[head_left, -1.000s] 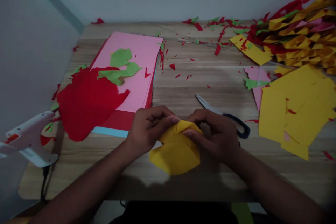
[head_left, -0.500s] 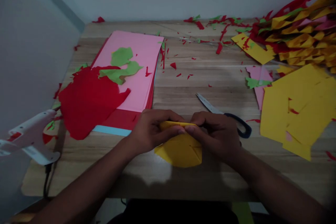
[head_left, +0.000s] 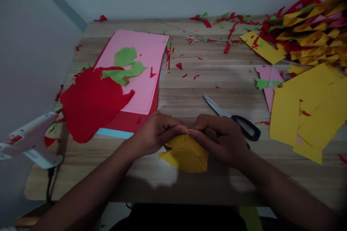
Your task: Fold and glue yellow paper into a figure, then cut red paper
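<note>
A folded yellow paper piece hangs below my two hands, close to the table's front edge. My left hand pinches its top edge between thumb and fingers. My right hand pinches the same edge from the other side, and the thumb tips nearly meet at the middle. The fingers cover most of the upper edge. Beside my right hand lie scissors with dark blue handles, their blades pointing to the upper left.
At the left, red paper and green scraps lie on pink sheets. A white glue gun stands at the left edge. Yellow sheets and a pile of folded paper are at the right, with scraps along the back.
My fingertips have drawn closer together over the top of the yellow paper, and its upper edge now shows less. The view has shifted very slightly.
</note>
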Action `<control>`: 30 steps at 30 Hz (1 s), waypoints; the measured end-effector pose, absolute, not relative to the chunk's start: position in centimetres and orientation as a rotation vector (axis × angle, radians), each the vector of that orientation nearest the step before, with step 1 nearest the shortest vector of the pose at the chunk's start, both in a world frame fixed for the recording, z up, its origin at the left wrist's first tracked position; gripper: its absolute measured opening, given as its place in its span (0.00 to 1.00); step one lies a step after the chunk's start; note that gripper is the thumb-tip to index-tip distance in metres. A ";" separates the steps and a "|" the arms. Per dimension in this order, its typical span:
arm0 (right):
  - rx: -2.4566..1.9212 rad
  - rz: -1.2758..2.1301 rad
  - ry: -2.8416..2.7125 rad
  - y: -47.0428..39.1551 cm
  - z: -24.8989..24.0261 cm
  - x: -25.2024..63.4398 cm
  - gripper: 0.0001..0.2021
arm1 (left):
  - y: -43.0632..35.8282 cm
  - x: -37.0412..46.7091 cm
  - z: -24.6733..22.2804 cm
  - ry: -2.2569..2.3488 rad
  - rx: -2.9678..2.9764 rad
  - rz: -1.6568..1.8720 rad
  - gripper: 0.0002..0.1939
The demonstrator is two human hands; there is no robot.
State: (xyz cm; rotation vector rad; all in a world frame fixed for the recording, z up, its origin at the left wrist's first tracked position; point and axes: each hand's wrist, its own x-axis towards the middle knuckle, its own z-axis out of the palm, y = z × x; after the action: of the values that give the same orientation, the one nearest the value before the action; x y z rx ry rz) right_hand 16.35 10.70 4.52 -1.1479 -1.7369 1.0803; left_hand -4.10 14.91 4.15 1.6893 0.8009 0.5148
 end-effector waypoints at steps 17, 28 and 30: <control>-1.205 1.204 -1.548 10.8 4.1 16.3 0.09 | 15.1 -4.1 4.8 1.001 1.792 0.713 0.14; -1.236 1.295 -1.584 11.3 3.7 16.4 0.10 | 15.2 -3.8 4.2 0.885 1.508 0.522 0.10; -1.269 1.266 -1.592 11.3 3.6 16.3 0.11 | 15.0 -3.6 4.0 0.921 1.435 0.522 0.11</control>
State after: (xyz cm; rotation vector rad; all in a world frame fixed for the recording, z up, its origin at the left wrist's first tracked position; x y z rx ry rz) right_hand 16.34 11.28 3.59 -1.2693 -1.5915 1.2658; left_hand -3.56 15.00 3.98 1.4355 0.9207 0.5221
